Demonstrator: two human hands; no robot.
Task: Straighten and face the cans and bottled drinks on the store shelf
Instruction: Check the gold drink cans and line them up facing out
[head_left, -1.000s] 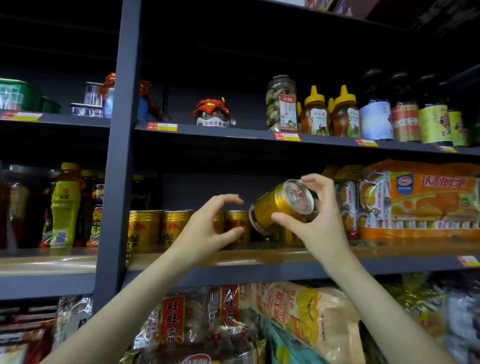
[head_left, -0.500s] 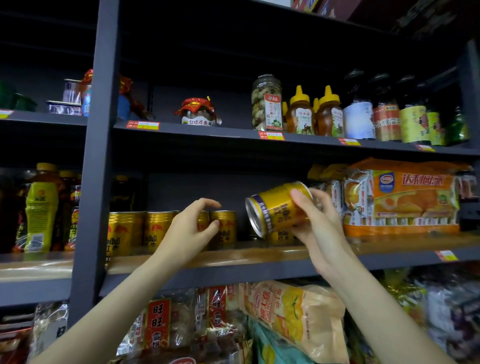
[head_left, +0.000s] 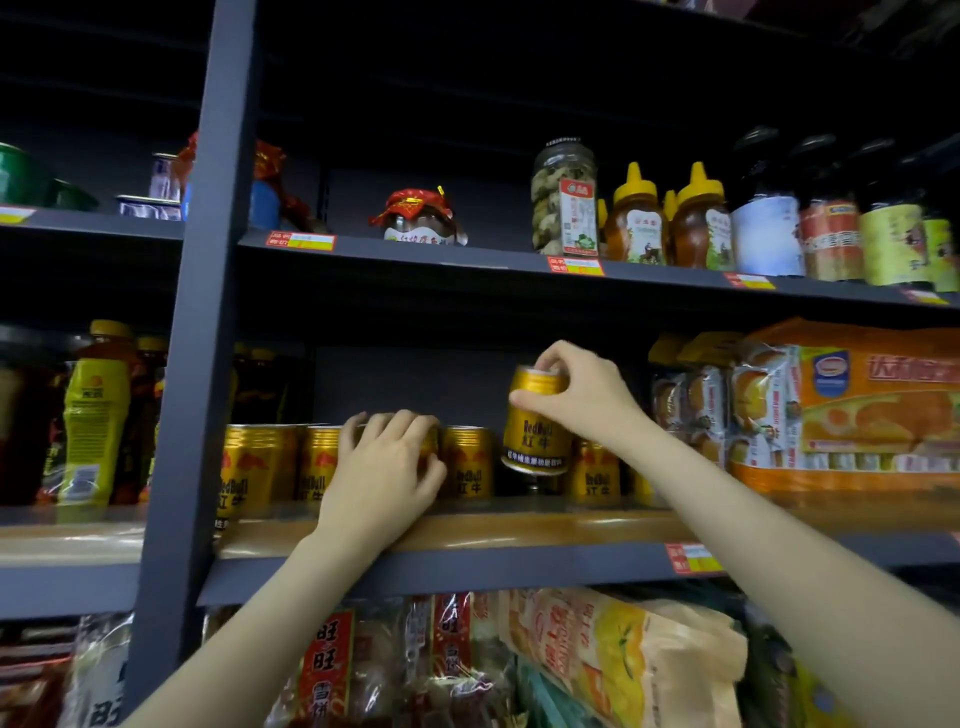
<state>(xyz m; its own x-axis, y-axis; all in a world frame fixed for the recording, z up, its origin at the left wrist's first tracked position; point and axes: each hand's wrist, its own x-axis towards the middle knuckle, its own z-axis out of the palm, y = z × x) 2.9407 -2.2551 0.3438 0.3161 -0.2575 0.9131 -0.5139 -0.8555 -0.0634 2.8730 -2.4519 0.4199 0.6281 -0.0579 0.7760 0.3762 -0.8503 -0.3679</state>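
The right hand (head_left: 582, 397) pinches a gold can (head_left: 537, 423) by its top rim, fingers and thumb curled round the lid, and holds it upright above the wooden middle shelf (head_left: 519, 530), its label turned to the front. The can's base hangs clear of the shelf board, over a gap in the row of gold cans (head_left: 467, 460). The left hand (head_left: 387, 467) is curled over the top of another can in that row, just left of the held one; its fingers wrap the rim, though the can itself is mostly hidden behind the hand.

As far as can be judged, the work is partway through. Several cans along the row stand upright with their labels showing, so that part looks faced. The held can is not yet set down, and the one under the left hand seems to be under adjustment. To the far left, past the dark upright post (head_left: 208, 312), the yellow-labelled bottles (head_left: 93, 426) stand with some labels turned aside; these look untouched. The jars and bottles on the upper shelf (head_left: 467, 257) also look left to check.
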